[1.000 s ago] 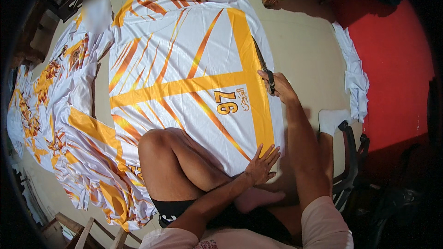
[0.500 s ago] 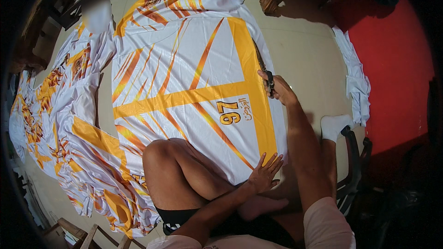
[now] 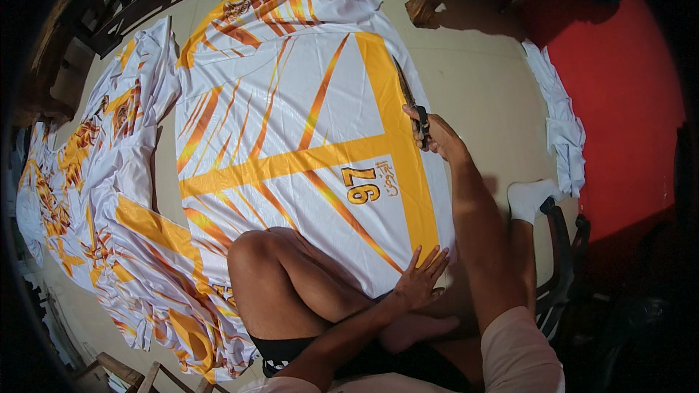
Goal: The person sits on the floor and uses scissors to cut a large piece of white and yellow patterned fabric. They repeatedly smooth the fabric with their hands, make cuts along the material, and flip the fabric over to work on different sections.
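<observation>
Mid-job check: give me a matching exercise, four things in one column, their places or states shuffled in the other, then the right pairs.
1. Left hand
2. Right hand
3. Scissors
4. Red surface

A. Held along the outer edge of the yellow band
B. At the far right of the view
C. Curled around black handles
D. Fingers spread on the fabric

Pairs: 1-D, 2-C, 3-A, 4-B
</observation>
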Demonstrator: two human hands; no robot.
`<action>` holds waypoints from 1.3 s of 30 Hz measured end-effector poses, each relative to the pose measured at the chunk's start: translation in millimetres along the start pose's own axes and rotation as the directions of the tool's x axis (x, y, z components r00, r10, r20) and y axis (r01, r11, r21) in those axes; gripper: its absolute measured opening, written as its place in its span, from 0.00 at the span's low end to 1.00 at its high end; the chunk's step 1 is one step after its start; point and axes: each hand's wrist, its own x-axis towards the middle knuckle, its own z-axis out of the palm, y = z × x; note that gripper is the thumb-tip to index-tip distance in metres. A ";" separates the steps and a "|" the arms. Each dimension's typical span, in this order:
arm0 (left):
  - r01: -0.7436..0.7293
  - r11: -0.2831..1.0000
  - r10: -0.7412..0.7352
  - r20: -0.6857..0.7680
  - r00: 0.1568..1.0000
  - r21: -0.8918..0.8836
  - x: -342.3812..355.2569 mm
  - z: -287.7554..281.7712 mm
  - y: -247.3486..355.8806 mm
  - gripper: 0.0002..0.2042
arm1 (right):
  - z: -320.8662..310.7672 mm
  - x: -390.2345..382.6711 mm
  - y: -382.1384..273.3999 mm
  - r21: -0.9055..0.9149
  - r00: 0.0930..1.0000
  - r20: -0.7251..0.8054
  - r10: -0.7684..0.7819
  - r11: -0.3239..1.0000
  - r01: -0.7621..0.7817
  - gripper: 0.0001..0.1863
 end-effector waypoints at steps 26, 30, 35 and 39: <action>0.005 1.000 -0.006 -0.029 1.000 -0.023 2.3 5.3 1.3 0.42 | -7.7 24.4 -12.9 -0.055 0.999 0.038 0.038 0.998 -0.036 0.32; 0.010 1.000 -0.010 -0.025 1.000 -0.027 -0.7 4.0 -1.4 0.43 | 3.7 26.1 -16.8 -0.015 1.000 0.007 0.014 1.000 -0.014 0.30; -0.008 1.000 0.008 -0.017 1.000 -0.021 0.9 0.3 1.3 0.42 | -6.9 40.2 -4.9 -0.022 0.996 0.007 -0.093 0.995 0.093 0.29; 0.000 1.000 0.000 -0.005 1.000 -0.015 1.7 5.8 -0.2 0.44 | -1.7 40.7 -4.4 -0.034 0.998 -0.004 -0.066 0.997 0.066 0.29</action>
